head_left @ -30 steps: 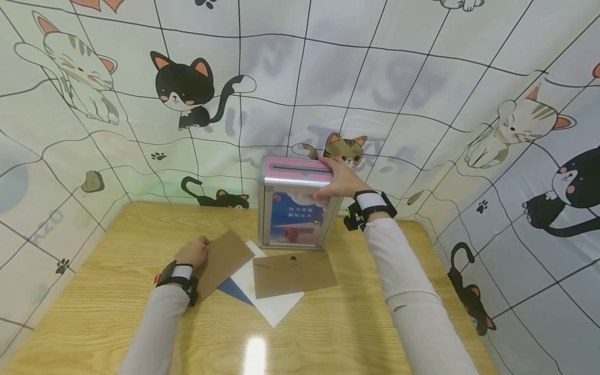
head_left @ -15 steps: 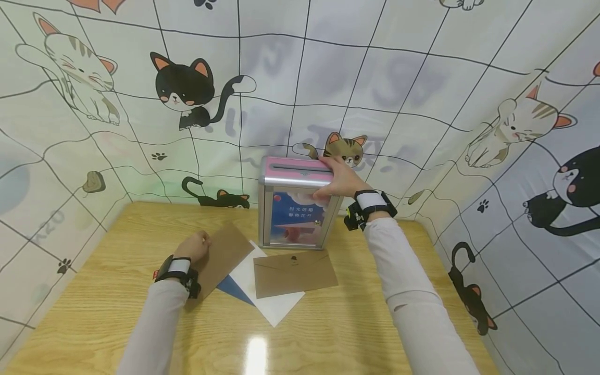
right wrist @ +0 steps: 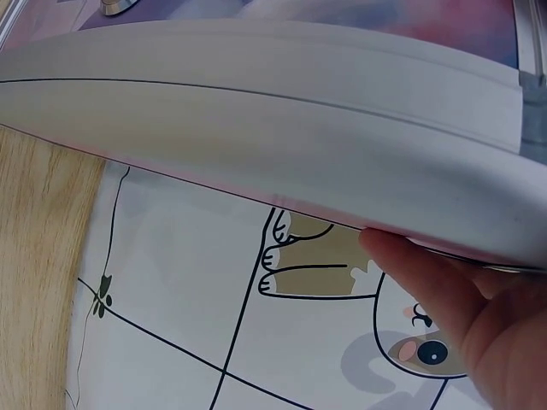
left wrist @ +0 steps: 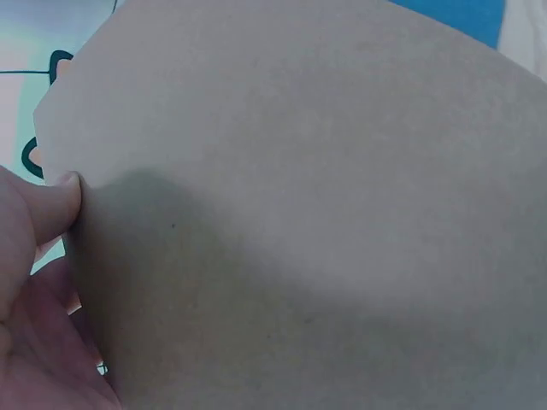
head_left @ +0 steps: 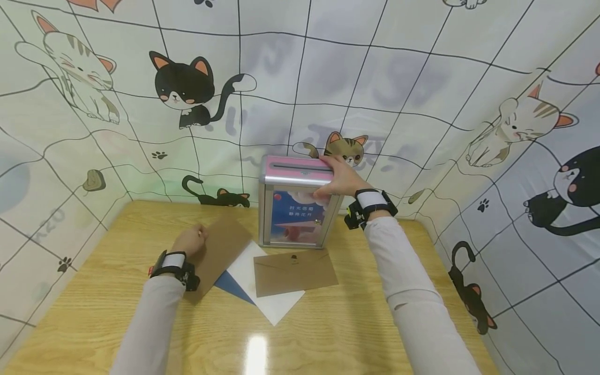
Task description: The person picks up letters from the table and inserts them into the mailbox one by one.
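Observation:
My left hand (head_left: 189, 240) pinches the left edge of a brown envelope (head_left: 226, 246). In the left wrist view, the thumb (left wrist: 60, 201) lies on the near face of the envelope (left wrist: 299, 171), which fills most of the picture. My right hand (head_left: 344, 178) grips the top right end of a letter box (head_left: 264, 208) with a pink slotted top and a silver frame. Its thumb rests at the front, and its fingers reach over the top. The right wrist view shows part of the hand (right wrist: 461, 316) against the edge of the box (right wrist: 282, 128).
A second brown envelope (head_left: 295, 276) lies in front of the box, over a white envelope (head_left: 276, 310). A blue envelope (head_left: 233, 288) shows partly beneath the others. All lie on a wooden table (head_left: 319, 338). A cat-print cloth (head_left: 281, 78) rises behind and at both sides.
My left hand has moved slightly left and back with the brown envelope, which has tilted. The right hand and the letter box have stayed put.

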Demonstrator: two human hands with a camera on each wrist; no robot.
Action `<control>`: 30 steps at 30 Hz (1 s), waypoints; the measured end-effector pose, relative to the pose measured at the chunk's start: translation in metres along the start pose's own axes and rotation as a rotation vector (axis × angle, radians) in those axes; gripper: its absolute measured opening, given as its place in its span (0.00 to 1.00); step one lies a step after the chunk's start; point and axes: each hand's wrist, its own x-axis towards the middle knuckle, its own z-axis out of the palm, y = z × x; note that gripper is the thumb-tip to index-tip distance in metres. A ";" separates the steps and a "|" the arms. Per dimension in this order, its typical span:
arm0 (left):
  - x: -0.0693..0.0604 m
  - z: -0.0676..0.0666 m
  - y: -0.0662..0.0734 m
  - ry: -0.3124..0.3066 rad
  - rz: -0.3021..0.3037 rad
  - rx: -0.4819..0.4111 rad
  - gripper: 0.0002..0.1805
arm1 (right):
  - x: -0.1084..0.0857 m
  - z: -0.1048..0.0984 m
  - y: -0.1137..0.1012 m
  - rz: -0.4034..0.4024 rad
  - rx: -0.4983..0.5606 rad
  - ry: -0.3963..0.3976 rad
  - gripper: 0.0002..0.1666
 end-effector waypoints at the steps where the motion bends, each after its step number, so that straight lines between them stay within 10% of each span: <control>1: 0.000 -0.001 0.000 -0.001 -0.001 -0.008 0.12 | 0.000 0.000 0.000 0.000 0.001 0.000 0.63; 30: -0.013 -0.061 0.022 0.224 -0.066 -0.340 0.16 | 0.000 0.001 0.001 -0.009 0.002 0.009 0.62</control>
